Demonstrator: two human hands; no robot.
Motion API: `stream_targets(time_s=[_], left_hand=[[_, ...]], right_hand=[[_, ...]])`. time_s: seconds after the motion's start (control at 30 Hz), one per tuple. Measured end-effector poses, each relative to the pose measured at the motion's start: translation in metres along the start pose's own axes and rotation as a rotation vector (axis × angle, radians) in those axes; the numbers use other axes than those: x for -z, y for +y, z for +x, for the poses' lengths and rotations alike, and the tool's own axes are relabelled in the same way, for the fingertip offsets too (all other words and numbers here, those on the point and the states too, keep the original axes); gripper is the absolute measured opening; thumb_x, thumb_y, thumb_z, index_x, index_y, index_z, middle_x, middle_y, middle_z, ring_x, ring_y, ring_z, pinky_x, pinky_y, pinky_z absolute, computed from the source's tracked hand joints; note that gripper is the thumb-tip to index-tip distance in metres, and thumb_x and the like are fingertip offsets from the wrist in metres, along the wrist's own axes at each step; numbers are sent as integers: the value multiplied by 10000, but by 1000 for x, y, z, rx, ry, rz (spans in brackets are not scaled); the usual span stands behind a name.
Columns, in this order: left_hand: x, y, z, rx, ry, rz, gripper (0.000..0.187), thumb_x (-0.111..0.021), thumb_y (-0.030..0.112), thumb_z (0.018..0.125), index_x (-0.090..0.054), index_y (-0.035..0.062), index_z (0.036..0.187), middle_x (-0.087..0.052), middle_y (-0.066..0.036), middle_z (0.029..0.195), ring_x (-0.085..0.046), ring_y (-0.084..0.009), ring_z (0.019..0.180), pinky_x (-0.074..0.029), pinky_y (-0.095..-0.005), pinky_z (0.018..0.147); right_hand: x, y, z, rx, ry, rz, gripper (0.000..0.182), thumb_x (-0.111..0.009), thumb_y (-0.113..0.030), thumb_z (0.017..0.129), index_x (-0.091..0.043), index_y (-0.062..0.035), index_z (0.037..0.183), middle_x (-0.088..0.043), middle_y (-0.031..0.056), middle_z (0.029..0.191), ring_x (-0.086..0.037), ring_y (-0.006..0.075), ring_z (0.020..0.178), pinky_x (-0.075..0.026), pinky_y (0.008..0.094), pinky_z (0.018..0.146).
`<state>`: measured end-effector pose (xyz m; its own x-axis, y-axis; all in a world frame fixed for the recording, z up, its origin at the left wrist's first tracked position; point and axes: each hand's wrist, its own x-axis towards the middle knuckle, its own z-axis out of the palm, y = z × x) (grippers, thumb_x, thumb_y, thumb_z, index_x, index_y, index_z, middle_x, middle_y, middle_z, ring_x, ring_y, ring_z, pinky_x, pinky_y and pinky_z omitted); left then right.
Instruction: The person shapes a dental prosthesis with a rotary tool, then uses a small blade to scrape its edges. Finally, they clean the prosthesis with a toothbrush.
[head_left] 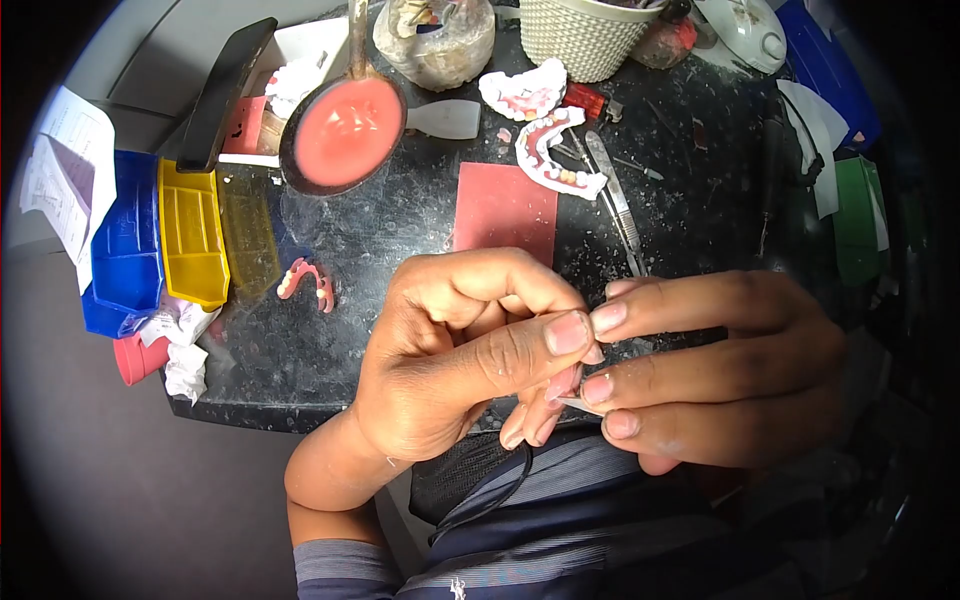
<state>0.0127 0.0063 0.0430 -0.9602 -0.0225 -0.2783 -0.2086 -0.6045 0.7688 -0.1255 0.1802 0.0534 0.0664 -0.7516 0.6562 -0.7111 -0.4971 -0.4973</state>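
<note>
Small pale piece (575, 403) between left hand (450, 345) and right hand (725, 360), fingers (610, 318) bent, gap and grip unclear

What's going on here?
A person at a dark bench has both hands together, fingertips meeting around a small pinkish piece. The left hand seems to pinch it; the right hand is close against it. Fingers hide most of it, so I can't tell what it is. Beyond lie a pink sheet and two dental models.
</note>
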Motion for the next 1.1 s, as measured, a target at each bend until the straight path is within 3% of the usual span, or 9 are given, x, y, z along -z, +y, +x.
stream_targets(time_s=[0.3, 0.7, 1.1], left_hand=[[-1, -1, 1, 9, -19, -59, 144, -586, 47, 858, -585, -90, 813, -592, -170, 632, -527, -201, 385, -388, -281, 333], [2, -3, 1, -34, -19, -16, 126, -599, 45, 850, -581, -69, 800, -603, -161, 634, -516, -161, 407, -398, -255, 374], [-3, 0, -1, -61, 3, -2, 106, -617, 24, 857, -575, -55, 799, -611, -143, 645, -515, -126, 426, -391, -239, 376]], right_hand=[[0, -1, -2, -5, -21, -36, 169, -684, -189, 909, -678, -25, 869, -731, 117, 912, -692, 313, 937, -608, 412, 828], [4, -2, 1, -35, -20, 60, 181, -683, -204, 913, -675, -27, 878, -727, 124, 921, -692, 311, 925, -611, 384, 806], [5, -2, 2, -41, -60, 74, 194, -678, -245, 914, -687, -51, 899, -731, 103, 948, -671, 307, 967, -600, 409, 849]])
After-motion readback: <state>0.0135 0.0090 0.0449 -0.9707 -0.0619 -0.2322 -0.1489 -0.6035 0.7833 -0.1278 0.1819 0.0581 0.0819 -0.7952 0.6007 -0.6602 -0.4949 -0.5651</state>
